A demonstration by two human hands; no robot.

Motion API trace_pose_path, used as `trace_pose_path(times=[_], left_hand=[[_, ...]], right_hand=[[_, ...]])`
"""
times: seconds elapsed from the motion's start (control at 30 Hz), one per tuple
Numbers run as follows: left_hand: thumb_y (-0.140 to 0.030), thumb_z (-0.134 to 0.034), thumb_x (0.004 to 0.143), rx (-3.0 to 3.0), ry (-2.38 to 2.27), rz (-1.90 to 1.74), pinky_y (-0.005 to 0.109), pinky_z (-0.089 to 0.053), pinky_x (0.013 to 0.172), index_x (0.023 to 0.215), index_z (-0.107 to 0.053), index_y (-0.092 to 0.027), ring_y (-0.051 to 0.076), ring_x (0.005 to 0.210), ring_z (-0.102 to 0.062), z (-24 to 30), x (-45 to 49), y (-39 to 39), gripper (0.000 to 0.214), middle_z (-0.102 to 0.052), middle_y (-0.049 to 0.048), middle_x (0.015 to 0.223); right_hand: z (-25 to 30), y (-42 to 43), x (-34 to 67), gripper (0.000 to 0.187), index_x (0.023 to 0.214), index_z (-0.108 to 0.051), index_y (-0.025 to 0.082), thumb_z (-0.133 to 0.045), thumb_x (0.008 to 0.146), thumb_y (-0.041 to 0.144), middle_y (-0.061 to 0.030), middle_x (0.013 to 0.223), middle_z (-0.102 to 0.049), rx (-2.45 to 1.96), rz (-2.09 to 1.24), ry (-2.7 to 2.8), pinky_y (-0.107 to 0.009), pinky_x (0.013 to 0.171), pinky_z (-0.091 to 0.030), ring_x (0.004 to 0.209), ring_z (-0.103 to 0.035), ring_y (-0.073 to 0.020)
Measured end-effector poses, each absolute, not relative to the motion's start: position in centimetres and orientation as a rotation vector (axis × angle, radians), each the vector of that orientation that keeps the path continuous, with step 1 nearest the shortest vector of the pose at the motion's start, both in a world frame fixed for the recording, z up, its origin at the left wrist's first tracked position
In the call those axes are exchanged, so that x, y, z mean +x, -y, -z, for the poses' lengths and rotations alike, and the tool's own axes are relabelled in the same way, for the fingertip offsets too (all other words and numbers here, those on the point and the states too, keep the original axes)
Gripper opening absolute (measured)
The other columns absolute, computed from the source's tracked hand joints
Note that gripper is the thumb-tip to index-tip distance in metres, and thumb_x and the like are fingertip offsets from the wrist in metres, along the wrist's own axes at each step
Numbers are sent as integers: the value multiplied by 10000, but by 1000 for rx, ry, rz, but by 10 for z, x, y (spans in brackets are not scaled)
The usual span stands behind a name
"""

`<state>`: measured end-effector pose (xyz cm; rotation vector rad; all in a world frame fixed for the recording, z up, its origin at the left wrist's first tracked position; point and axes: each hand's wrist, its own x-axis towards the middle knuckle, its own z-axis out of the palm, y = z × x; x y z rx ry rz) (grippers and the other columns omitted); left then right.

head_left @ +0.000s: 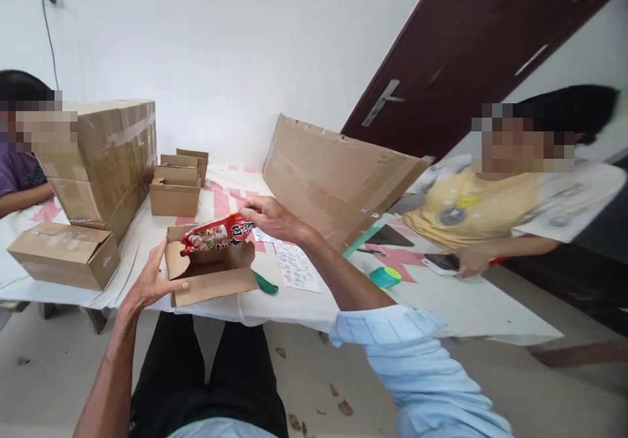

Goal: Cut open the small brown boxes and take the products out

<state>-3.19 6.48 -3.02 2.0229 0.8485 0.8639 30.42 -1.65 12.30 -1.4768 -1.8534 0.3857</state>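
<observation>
The right hand (262, 216)'s thumb and fingers are pinching the upper right end of a glossy red printed food packet (220, 234), which is slanting over the mouth of an open brown cardboard box (216, 286); whether it is touching the rear wall is hard to tell. The left hand (152, 281) is spreading thumb from fingers around the box's near left corner, touching it; I cannot tell whether they are clamping. Shadow is hiding the box's inside. Just right of the box, a curved, smooth green object (266, 282) is lying partly covered by it. Beyond the right fingers, a broad, flat cardboard panel (324, 176) is leaning; the right forearm is covering part of a white paper sheet (297, 267), its dark marks looking unreadable.
</observation>
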Motion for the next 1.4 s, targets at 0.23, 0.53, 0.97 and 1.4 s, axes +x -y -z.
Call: trace_pose_path(times=[0.23, 0.53, 0.97, 1.4], left_hand=[[-572, -920, 760, 2026, -644, -1093, 552, -505, 1187, 1574, -551, -262, 403, 1474, -558, -33, -13, -54, 947, -573, 155, 1610], [-550, -950, 737, 1471, -540, -1306, 270, -606, 699, 1030, -768, -182, 184, 815, -705, -67, 16, -68, 505, -777, 44, 975], [-680, -986, 508, 1450, -806, -1137, 233, -517, 534, 897, -776, -156, 142, 614, -630, -55, 13, -114, 685, -760, 40, 789], [-634, -966, 526, 1461, -889, -1151, 246, -471, 520, 831, -744, -151, 141, 554, -606, -39, 17, -128, 613, -712, 17, 697]], right_hand=[[-132, 22, 298, 419, 732, -604, 208, -773, 847, 573, 24, 655, -595, -1334, -714, 1596, -281, 602, -461, 607, -552, -133], [-109, 7, 281, 688, 962, -761, 229, -769, 749, 884, -55, 938, -795, -891, -861, 1254, -321, 771, -591, 852, -720, -198], [-39, -40, 256, 438, 911, -777, 217, -949, 686, 551, -55, 914, -822, -1120, -1073, 967, -288, 618, -648, 779, -746, -187], [-23, -51, 254, 497, 796, -682, 206, -934, 606, 589, -32, 760, -769, -1168, -964, 958, -299, 643, -590, 703, -708, -181]])
